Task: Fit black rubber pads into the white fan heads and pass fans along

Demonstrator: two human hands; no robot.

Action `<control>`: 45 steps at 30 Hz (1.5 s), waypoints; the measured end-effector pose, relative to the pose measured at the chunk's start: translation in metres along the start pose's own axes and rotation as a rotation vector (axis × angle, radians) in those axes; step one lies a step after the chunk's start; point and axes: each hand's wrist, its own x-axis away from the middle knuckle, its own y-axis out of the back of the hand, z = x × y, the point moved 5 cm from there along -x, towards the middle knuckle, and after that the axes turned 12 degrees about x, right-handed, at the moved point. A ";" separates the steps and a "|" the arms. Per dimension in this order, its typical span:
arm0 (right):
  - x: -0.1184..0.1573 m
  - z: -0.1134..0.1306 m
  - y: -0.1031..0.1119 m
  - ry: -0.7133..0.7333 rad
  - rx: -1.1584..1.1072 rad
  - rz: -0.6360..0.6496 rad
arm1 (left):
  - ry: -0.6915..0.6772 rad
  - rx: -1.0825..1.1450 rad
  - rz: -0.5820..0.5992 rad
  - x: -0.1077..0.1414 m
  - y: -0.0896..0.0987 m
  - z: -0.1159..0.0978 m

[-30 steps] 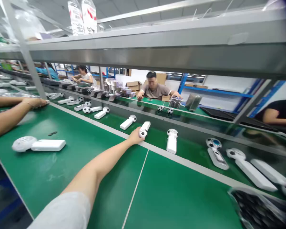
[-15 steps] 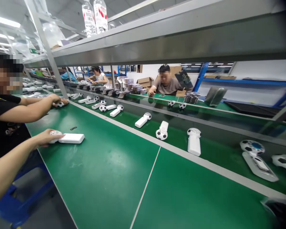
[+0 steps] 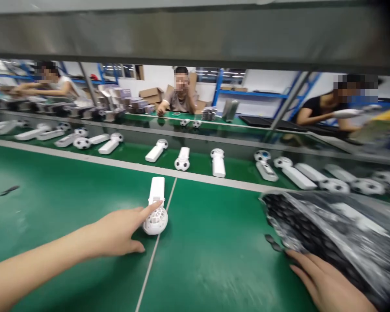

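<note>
A white handheld device with a round grille head lies on the green table, its handle pointing away. My left hand reaches over it from the left, index finger resting near the neck and thumb spread apart. At the right, my right hand has its fingertips at the edge of a clear plastic bag full of black parts. Just beyond those fingertips lies a small black piece; whether the fingers touch it is unclear.
Several white devices with football-patterned heads, one of them here, line the strip behind a pale rail. Another black piece lies far left. A metal shelf spans overhead. People sit across the line.
The view has swung right. My left hand has brought the white device from the left to the table's middle and loosened its fingers. My right hand and the bag have come into view.
</note>
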 end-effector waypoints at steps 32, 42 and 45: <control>-0.046 0.080 0.048 -0.029 -0.389 0.252 | -0.475 0.227 0.115 -0.118 -0.077 -0.148; -0.049 0.101 0.049 -0.042 -0.477 0.085 | -0.500 0.252 0.102 -0.116 -0.076 -0.148; -0.051 0.106 0.039 -0.068 -0.560 0.100 | -0.510 0.257 0.104 -0.117 -0.077 -0.148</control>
